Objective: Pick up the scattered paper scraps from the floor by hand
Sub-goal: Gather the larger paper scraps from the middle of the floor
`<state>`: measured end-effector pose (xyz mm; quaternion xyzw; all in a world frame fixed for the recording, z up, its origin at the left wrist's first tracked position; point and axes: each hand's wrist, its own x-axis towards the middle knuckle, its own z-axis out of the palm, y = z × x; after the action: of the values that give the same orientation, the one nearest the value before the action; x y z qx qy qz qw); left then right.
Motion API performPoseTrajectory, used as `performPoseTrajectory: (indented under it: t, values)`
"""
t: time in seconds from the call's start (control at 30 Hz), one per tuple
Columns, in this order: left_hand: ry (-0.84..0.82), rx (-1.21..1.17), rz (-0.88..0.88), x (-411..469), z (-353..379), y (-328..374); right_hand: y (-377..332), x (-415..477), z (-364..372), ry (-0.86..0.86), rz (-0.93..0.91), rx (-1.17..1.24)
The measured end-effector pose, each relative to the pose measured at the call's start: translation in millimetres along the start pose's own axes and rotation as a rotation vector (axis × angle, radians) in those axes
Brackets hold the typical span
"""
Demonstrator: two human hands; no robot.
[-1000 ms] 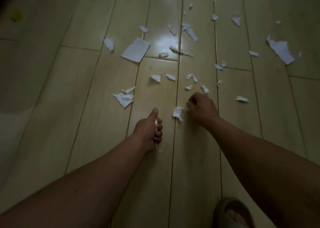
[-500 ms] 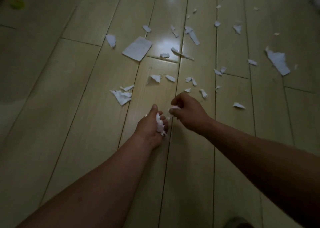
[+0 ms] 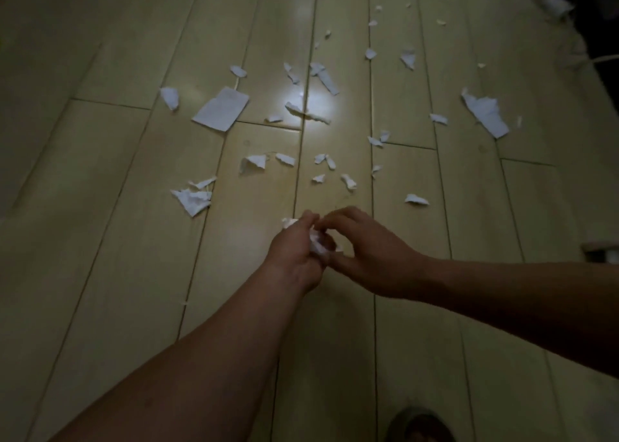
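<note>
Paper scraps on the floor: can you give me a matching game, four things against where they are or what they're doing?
1 left hand
2 rectangular sheet
3 large torn piece
4 shoe toe

a at the bottom edge of the view
b far right on the floor
c gripping crumpled scraps
d just left of the glare spot

Pairs: 1-c, 2-d, 3-b, 4-a.

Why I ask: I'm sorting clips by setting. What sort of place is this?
Probably a dimly lit room in a home: a pale glossy wood-plank floor mirroring a lamp, torn white paper scraps on it, thin white cords at top right, and what looks like a dark slipper toe.
</note>
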<state>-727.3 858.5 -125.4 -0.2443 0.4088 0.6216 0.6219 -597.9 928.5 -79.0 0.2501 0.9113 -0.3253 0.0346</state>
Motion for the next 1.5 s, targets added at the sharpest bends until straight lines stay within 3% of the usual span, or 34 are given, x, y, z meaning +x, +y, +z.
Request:
performPoseTrajectory:
  t: [0.17,0.33,0.7,0.8,0.9,0.97,1.1,1.27,1.37,1.43,1.5]
  values:
    - [0.153,0.194,-0.005,-1,-21,1,45,-58,3,-0.279,0.129,-0.015]
    - [0.231,0.406,0.028,-4,-39,-1,90,-23,17,-0.132,0.331,-0.049]
    - [0.268,0.330,-0.037,-1,-28,-12,84,40,43,-0.154,0.073,-0.299]
    - [0.247,0.285,-0.055,2,-26,-15,79,38,35,-0.154,0.121,-0.197]
    - [0.178,0.171,-0.088,5,-22,-25,63,21,29,-0.013,0.130,0.078]
    - [0.100,0.126,-0.110,6,-11,-35,50,4,27,0.050,0.094,0.133]
    - [0.066,0.203,-0.124,7,17,-56,51,-25,18,0.150,0.061,-0.025]
    - [0.175,0.194,-0.055,23,28,-57,49,-45,9,0.168,-0.188,-0.310]
    - [0.197,0.165,-0.040,32,27,-44,50,-54,6,0.099,-0.255,-0.177]
    - [0.188,0.211,-0.036,35,23,-35,59,-50,-1,0.108,-0.210,-0.022]
    - [0.163,0.271,-0.035,31,16,-28,79,-37,-11,0.189,-0.033,0.026]
